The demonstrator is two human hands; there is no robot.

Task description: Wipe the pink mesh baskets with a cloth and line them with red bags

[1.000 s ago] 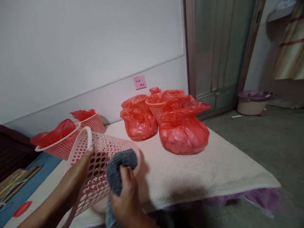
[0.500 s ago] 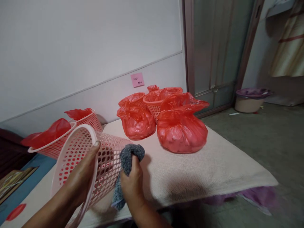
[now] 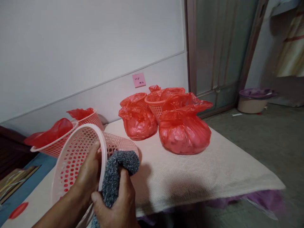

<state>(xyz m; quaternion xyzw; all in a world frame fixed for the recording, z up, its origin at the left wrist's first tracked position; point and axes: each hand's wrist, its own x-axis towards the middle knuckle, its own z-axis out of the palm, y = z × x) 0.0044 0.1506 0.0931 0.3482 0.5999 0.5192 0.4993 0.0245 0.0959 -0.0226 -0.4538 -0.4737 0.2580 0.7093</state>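
A pale pink mesh basket is tilted on its side above the cloth-covered table, its mouth toward me. My left hand reaches inside the mouth and holds the basket near its rim. A dark grey-blue fluffy cloth is gripped in my right hand, pressed against the outside of the basket just right of the rim. My right thumb lies at the rim, close to my left hand. The cloth's lower end hangs below my right hand.
Two tied red bags stand on the table, before red-lined baskets. More lined baskets are at the left, near cardboard. A pink note is on the wall. A bin stands on the floor.
My right hand and the cloth have moved left and down along the basket's outside, toward the rim. My left hand still holds the basket, which has shifted slightly right in view.
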